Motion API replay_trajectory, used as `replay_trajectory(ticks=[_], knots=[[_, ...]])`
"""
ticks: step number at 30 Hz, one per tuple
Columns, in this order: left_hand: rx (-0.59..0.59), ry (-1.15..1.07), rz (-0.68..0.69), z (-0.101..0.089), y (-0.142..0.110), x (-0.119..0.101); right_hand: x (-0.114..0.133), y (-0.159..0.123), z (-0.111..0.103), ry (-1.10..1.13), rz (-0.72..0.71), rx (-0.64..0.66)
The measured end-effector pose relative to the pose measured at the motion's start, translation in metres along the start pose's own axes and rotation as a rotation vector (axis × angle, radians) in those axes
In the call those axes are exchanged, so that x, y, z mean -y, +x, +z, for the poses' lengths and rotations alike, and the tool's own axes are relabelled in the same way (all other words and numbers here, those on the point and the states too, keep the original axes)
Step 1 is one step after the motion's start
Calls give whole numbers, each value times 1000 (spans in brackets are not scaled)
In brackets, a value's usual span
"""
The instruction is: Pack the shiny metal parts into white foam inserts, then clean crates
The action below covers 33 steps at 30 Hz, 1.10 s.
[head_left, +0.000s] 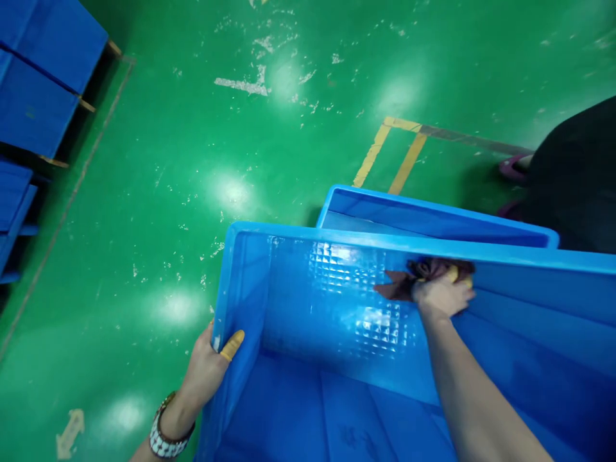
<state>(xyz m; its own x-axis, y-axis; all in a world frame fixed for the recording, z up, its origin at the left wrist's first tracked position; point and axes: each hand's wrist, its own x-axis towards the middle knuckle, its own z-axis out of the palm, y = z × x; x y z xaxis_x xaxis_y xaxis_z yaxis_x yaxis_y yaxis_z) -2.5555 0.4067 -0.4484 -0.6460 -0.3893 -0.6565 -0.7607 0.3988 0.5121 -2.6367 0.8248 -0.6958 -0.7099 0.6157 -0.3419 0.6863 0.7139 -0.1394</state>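
Note:
A large blue plastic bin fills the lower right of the head view, its open side towards me and its inside bare to sight. My left hand grips the bin's left rim, the thumb in a yellow finger cover over the inner side. Inside, my right hand is closed on a dark brown cloth, pressed near the far wall. Yellow covers show on some of its fingers too. A patch of small raised squares on the bin's inner surface shines beside the cloth.
Behind the bin stands a second blue bin. A person in dark clothing is at the right edge. Blue boxes on wooden supports line the upper left. The green floor carries yellow tape markings.

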Motion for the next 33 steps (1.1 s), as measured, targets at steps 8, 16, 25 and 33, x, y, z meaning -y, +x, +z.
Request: replay_trajectory(ticks=[8,16,25,33], knots=[[59,-24,69,13,-7,-4,189,-119,39,-171,-150,80],[102,-182,16,6,11,2,221,-123,31,-296,-852,348],[126,-174,62,14,1,0,33,-13,-34,-496,-190,227],[91,-14,84,11,1,-17,173,-94,15,-262,-456,296]])
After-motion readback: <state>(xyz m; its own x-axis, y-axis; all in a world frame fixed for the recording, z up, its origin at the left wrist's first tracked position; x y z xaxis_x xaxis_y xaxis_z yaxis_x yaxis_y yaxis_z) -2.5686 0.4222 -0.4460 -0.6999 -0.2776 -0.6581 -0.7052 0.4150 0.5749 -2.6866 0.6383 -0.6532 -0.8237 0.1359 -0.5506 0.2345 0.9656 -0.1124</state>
